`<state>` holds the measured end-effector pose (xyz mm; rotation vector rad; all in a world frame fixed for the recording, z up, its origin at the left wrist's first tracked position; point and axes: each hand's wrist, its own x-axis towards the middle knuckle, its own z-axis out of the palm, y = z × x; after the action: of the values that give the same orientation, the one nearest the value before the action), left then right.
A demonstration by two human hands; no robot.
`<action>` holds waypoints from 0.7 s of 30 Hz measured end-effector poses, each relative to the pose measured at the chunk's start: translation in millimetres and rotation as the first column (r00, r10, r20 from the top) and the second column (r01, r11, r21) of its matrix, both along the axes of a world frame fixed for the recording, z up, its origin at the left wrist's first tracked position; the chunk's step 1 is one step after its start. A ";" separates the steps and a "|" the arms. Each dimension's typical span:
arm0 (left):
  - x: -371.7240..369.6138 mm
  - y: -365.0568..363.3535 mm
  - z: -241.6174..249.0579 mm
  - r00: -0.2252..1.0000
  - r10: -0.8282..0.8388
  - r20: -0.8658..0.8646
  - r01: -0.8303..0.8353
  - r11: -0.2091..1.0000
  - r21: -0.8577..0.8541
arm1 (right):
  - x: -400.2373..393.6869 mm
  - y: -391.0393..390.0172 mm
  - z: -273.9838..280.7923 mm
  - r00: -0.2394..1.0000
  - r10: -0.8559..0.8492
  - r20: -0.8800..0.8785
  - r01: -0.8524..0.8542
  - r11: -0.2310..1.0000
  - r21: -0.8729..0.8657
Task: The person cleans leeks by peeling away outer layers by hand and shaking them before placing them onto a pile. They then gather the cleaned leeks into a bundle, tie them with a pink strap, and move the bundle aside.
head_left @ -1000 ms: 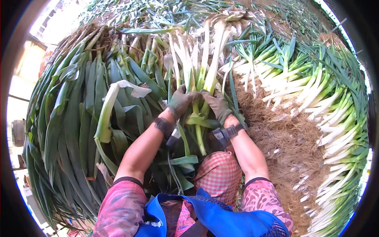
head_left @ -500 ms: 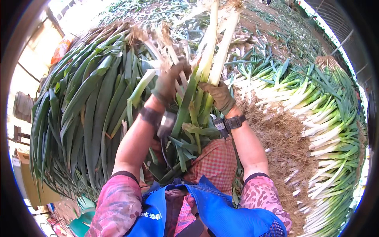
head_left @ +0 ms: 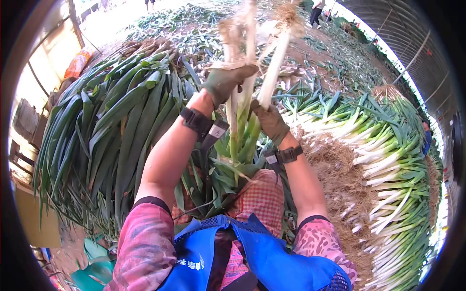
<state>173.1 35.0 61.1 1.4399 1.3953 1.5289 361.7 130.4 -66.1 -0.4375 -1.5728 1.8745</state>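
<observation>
Several leeks stand upright in front of me, white stalks and roots up, green leaves down over my lap. My left hand, in a dark glove, is closed around stalks on the left of the bunch. Lower and to the right, my right hand, also gloved, grips the pale stalk that leans right. The fingers of both hands are partly hidden by the stalks.
A big heap of leafy leeks lies at the left. On the right, leeks with white stalks form a curved row beside a pile of dry roots. A person's legs show far back.
My left hand has moved right and slightly up, bringing stalks against the others. My right hand has shifted little. The view has tilted, showing more of the background.
</observation>
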 end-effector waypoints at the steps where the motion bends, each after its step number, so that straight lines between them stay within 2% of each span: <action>1: -8.7 -1.2 -7.2 0.999 0.034 -0.012 -0.033 0.998 0.053 | 0.5 -22.5 16.8 0.993 -0.068 -0.094 0.076 0.993 0.093; 2: -16.4 -6.4 -10.1 0.998 0.067 -0.021 -0.064 0.993 0.099 | 6.8 -21.4 16.8 0.987 -0.103 -0.122 0.105 0.994 0.014; 3: -26.2 -9.7 -8.6 0.993 0.069 0.101 -0.057 0.992 -0.114 | 17.0 -15.9 17.1 0.979 -0.139 -0.147 0.130 0.989 -0.066; 4: -40.3 -7.0 -22.3 0.991 0.031 -0.128 -0.024 0.998 0.055 | 25.1 -8.5 19.9 0.980 -0.196 -0.021 0.195 0.980 -0.024; 5: -46.0 -9.1 -29.9 0.935 0.032 -0.353 0.045 0.977 0.209 | 24.3 -9.9 22.6 0.959 -0.273 -0.079 0.260 0.954 -0.148; 7: -44.2 -6.7 -37.1 0.876 0.083 -0.475 0.064 0.956 0.285 | 28.8 -17.0 30.1 0.966 -0.131 -0.222 0.137 0.990 0.013; 8: -38.8 -5.4 -36.9 0.839 0.109 -0.533 0.080 0.944 0.320 | 25.4 -23.5 39.0 0.986 -0.129 -0.104 0.136 0.989 0.063; 9: -33.2 -1.8 -37.0 0.871 0.059 -0.488 0.100 0.951 0.294 | 19.9 -32.8 46.7 0.991 -0.133 0.018 0.130 0.986 0.108; 10: -26.8 3.8 -36.0 0.898 0.011 -0.439 0.120 0.956 0.269 | 9.6 -46.9 51.7 0.987 -0.162 0.015 0.156 0.968 0.196; 11: -19.0 5.1 -34.2 0.872 0.047 -0.488 0.097 0.959 0.265 | 1.4 -54.2 55.5 0.988 -0.148 0.050 0.136 0.973 0.188; 12: -11.0 6.0 -32.0 0.841 0.081 -0.535 0.074 0.962 0.262 | -6.1 -62.5 62.9 0.947 -0.256 0.192 0.193 0.936 0.294; 13: -6.3 3.7 -29.8 0.724 0.191 -0.663 0.012 0.957 0.288 | -12.3 -71.2 72.6 0.875 -0.367 0.315 0.226 0.886 0.404; 15: -16.3 16.2 -42.1 0.405 0.493 -0.770 0.066 0.825 0.562 | -13.2 -74.6 72.6 0.910 -0.361 0.206 0.271 0.892 0.362; 17: -23.8 7.5 -36.5 0.545 0.329 -0.771 0.215 0.834 0.507 | -9.4 -68.1 67.5 0.941 -0.309 0.136 0.265 0.925 0.273; 18: -25.3 3.1 -32.0 0.600 0.236 -0.765 0.291 0.826 0.483 | -7.1 -56.0 52.3 0.976 -0.204 0.079 0.185 0.962 0.200; 19: -20.6 -3.2 -29.0 0.771 0.058 -0.634 0.194 0.927 0.320 | -3.3 -52.7 48.8 0.985 -0.150 0.081 0.131 0.970 0.207; 20: -12.3 -12.1 -27.8 0.902 -0.079 -0.425 0.141 0.983 0.117 | 1.1 -51.7 45.3 0.992 -0.097 0.084 0.077 0.974 0.212; 21: -7.3 -16.3 -28.1 0.974 -0.154 -0.166 0.139 0.985 -0.100 | 3.4 -50.5 41.5 0.995 -0.044 0.086 0.025 0.975 0.219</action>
<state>165.8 18.7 33.0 1.6145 1.4028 1.2599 365.1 79.9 -24.6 -0.4536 -1.7961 1.6534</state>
